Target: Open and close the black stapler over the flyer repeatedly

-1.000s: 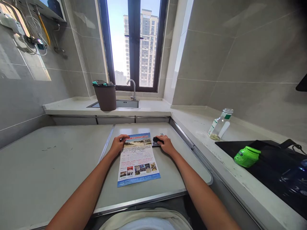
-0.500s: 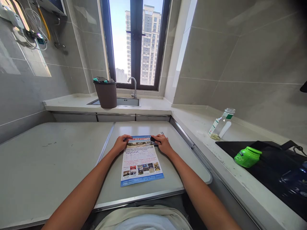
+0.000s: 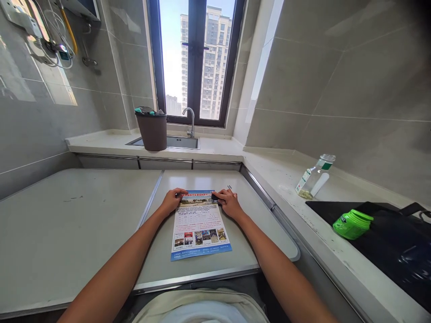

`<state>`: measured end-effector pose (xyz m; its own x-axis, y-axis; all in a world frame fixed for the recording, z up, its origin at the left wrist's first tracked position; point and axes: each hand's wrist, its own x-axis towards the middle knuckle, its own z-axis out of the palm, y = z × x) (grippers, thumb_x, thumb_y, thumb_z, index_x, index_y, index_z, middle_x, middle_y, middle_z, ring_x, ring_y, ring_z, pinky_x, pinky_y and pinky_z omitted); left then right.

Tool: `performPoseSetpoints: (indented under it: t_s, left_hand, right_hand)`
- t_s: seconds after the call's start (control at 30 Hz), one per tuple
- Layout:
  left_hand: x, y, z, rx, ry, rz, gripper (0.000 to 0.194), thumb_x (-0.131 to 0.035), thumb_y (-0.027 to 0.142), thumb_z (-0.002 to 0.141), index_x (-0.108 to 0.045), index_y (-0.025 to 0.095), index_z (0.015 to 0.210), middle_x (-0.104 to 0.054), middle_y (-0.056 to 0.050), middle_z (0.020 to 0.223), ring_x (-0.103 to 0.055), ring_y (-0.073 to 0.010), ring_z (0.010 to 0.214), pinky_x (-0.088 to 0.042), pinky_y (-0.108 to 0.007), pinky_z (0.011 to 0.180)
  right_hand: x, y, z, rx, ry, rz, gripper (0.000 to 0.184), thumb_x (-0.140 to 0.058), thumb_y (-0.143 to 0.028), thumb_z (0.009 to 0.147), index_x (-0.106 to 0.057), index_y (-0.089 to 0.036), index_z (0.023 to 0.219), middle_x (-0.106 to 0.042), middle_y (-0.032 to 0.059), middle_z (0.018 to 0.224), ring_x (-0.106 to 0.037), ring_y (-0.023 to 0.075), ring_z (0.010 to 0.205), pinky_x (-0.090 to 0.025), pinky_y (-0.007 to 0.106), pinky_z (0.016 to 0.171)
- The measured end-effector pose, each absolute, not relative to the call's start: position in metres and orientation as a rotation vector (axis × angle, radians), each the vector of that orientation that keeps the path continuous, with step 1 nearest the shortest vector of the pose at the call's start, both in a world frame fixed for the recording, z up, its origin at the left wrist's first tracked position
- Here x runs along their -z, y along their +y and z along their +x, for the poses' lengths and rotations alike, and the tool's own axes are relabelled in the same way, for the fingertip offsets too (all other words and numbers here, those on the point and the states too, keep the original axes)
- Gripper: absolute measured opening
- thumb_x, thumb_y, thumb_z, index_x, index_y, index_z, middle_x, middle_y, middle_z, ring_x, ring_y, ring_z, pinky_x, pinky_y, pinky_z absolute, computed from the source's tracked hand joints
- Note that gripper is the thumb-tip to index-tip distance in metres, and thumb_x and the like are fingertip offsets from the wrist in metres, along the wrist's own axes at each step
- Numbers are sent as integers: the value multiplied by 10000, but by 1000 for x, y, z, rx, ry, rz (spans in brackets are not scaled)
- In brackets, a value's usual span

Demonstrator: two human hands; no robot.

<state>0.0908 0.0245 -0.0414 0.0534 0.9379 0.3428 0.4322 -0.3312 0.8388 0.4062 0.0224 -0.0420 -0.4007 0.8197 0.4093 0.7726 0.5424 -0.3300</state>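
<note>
A printed flyer [image 3: 201, 224] with a blue bottom band and a row of photos lies flat on the light table panel. At its top left corner my left hand [image 3: 171, 202] has curled fingers, with a small dark bit showing at the fingertips. My right hand [image 3: 230, 204] is closed at the top right corner, its fingertips on a small black object [image 3: 214, 197] that overlaps the paper. Thin metal prongs [image 3: 229, 187] stick out just behind the right hand; what they belong to is hidden.
On the right counter stand a glass bottle [image 3: 308, 183] and a green jar [image 3: 353, 224], which lies tilted by a black bag [image 3: 404, 242]. A brown bin [image 3: 152, 132] sits at the sink [image 3: 183, 142] below the window. Metal rails [image 3: 259, 188] edge the table panels.
The view has shifted slightly, moving the surroundings a little to the right. Both hands stay at the flyer's top corners, with only slight finger movement.
</note>
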Motion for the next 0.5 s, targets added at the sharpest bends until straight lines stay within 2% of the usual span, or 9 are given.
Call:
performPoseSetpoints:
  t_s: [0.5]
  left_hand:
    - [45,24,89,-1210,1394,1801,279,-574,256,795,-792,201,960,-732,-97,1152,-665,-289,1067,-498,-386,902]
  right_hand:
    - [40,22,405,-188,-2228,-1288,577,-475,-82,910,-599,-425,1357,-659,55,1149,-484,256,1079,-277,417,931]
